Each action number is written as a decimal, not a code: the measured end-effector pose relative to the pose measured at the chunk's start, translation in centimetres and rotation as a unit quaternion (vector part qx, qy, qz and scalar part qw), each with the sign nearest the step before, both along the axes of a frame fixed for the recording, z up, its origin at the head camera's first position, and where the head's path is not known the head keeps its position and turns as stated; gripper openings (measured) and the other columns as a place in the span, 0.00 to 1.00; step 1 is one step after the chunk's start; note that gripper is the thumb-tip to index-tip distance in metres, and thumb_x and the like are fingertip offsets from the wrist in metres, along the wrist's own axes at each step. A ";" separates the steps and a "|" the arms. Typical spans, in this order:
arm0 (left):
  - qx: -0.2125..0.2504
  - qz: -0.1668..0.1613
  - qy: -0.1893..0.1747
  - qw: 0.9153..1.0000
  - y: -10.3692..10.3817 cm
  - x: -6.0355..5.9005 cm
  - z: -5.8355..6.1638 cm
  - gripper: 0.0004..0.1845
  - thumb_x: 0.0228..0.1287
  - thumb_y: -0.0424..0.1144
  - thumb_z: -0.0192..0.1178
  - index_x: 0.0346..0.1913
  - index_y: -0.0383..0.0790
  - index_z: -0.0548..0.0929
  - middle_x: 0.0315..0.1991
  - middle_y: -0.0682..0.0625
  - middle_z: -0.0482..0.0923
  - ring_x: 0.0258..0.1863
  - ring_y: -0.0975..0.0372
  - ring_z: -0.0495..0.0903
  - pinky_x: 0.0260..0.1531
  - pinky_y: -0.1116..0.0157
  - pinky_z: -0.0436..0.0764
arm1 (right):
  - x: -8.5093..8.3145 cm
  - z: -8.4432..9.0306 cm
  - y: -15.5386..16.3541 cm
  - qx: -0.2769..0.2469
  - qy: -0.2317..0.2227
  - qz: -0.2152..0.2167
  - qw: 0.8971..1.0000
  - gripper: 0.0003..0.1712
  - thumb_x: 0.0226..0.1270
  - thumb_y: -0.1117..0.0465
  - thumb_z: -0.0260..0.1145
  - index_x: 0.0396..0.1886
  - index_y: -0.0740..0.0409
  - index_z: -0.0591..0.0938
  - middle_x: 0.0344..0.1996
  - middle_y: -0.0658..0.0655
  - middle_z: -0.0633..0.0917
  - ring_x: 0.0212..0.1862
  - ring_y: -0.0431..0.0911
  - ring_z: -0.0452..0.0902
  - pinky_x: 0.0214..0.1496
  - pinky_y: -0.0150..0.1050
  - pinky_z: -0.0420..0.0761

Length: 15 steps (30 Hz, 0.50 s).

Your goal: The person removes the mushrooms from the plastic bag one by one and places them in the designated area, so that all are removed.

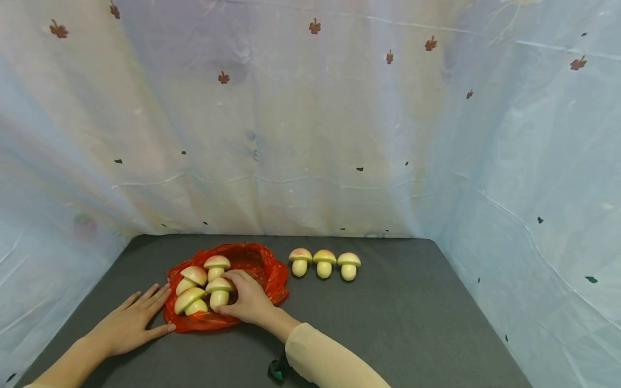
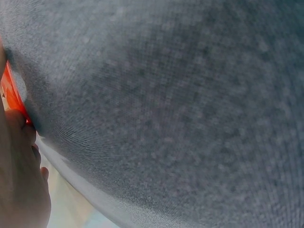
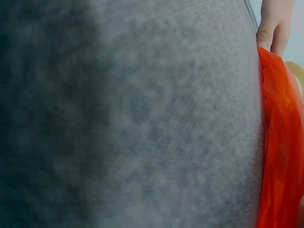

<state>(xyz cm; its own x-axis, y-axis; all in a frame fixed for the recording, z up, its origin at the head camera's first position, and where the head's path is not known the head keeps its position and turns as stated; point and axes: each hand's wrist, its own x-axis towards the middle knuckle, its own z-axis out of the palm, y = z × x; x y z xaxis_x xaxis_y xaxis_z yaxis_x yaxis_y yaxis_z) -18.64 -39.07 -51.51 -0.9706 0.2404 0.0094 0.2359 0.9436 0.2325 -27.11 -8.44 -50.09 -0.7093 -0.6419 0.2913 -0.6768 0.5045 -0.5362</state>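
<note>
One mushroom [image 1: 219,291] (upright) between right fingers [image 1: 236,280].

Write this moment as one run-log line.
right hand: grips mushroom in red bag | left hand: flat, touching bag edge | three mushrooms: on mat

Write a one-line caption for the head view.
Right hand grips a toy mushroom in a red bag; left hand steadies it.
</note>
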 end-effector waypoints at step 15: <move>-0.022 -0.002 0.006 1.000 -0.1 -0.2 0.2 0.53 0.65 0.71 0.60 0.78 0.33 0.66 0.78 0.31 0.61 0.76 0.35 0.59 0.76 0.34 0.49 | 0.6 2.0 1.0 -0.064 -0.003 0.014 0.998 0.40 0.65 0.47 0.77 0.73 0.51 0.73 0.69 0.49 0.76 0.66 0.39 0.74 0.67 0.33 0.76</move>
